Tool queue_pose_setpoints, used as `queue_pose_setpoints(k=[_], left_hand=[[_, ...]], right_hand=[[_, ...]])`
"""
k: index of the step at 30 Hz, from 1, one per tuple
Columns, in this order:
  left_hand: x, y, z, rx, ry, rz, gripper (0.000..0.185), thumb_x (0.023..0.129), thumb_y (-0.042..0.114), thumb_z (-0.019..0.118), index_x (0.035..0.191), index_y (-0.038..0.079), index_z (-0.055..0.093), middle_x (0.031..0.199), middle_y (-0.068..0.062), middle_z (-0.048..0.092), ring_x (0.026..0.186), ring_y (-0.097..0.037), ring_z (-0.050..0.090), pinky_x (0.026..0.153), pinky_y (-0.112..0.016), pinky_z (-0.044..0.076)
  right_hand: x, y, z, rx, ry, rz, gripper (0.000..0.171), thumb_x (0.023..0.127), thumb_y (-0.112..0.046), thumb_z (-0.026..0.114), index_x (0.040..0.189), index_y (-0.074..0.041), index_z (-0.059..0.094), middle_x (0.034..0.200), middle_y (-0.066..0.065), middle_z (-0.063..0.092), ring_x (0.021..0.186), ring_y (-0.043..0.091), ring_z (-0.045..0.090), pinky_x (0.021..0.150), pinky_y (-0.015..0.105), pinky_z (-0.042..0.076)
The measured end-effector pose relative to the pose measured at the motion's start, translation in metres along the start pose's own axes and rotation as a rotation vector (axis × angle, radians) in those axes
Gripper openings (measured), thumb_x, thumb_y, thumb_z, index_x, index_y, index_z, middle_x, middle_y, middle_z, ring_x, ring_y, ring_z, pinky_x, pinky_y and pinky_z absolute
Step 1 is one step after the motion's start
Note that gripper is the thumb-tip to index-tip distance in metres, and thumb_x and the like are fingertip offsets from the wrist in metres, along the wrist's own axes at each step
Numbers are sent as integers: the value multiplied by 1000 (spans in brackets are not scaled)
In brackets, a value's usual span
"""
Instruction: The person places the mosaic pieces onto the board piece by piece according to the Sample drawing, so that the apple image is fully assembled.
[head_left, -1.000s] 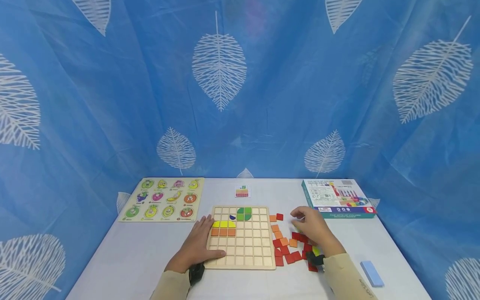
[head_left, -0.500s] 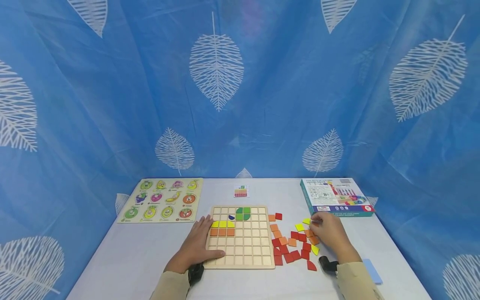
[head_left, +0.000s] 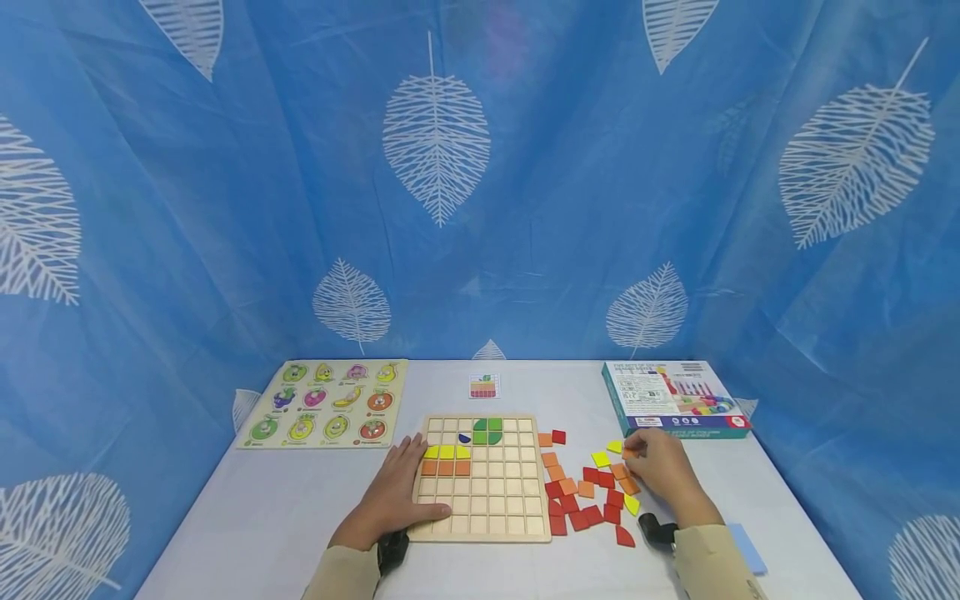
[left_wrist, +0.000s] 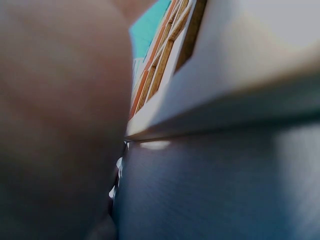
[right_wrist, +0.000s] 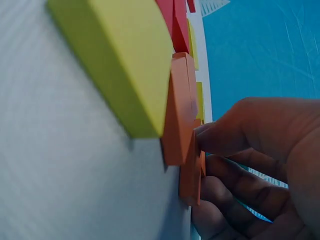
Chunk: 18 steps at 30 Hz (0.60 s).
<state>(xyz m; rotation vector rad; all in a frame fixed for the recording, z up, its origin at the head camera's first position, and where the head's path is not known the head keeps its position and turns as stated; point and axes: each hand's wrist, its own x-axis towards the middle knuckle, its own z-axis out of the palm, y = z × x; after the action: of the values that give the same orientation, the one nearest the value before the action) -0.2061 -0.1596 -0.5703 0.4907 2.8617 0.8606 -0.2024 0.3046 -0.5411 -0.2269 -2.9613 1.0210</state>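
Left hand: my left hand point(head_left: 393, 492) lies flat, palm down, low and left of centre in the head view, fingers straight and slightly spread over the left edge of the wooden grid board point(head_left: 483, 477).
Board: square, pale wood, cut into small square cells; yellow, orange and green tiles fill a few upper cells.
Right hand: my right hand point(head_left: 660, 475) sits lower right, fingers curled, their tips pressed against the edge of a flat orange tile point(right_wrist: 191, 165).
Loose tiles: a scatter of thin, smooth red, orange and yellow pieces point(head_left: 585, 492) lies between board and right hand.
Yellow piece: thick, with one rounded edge point(right_wrist: 125, 60), upper left in the right wrist view, touching the orange tiles.
Table: matte white surface point(head_left: 262, 517).
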Motion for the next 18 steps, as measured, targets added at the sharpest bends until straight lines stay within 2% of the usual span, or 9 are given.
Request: queue_pose_setpoints(k=[13, 18], left_hand=[[0, 1, 0, 1, 3, 8, 126, 71, 76, 81, 162, 1, 36, 170, -18, 28, 158, -37, 17, 126, -54, 13], [0, 1, 0, 2, 3, 9, 126, 72, 76, 80, 162, 1, 36, 170, -18, 28, 158, -36, 17, 126, -54, 13]], right_hand=[[-1, 0, 0, -15, -4, -22, 24, 88, -10, 86, 107, -2, 74, 94, 6, 65, 87, 24, 60, 86, 46, 62], [-1, -5, 1, 14, 5, -35, 27, 88, -9, 86, 110, 0, 74, 97, 7, 67, 88, 24, 61, 81, 42, 63]])
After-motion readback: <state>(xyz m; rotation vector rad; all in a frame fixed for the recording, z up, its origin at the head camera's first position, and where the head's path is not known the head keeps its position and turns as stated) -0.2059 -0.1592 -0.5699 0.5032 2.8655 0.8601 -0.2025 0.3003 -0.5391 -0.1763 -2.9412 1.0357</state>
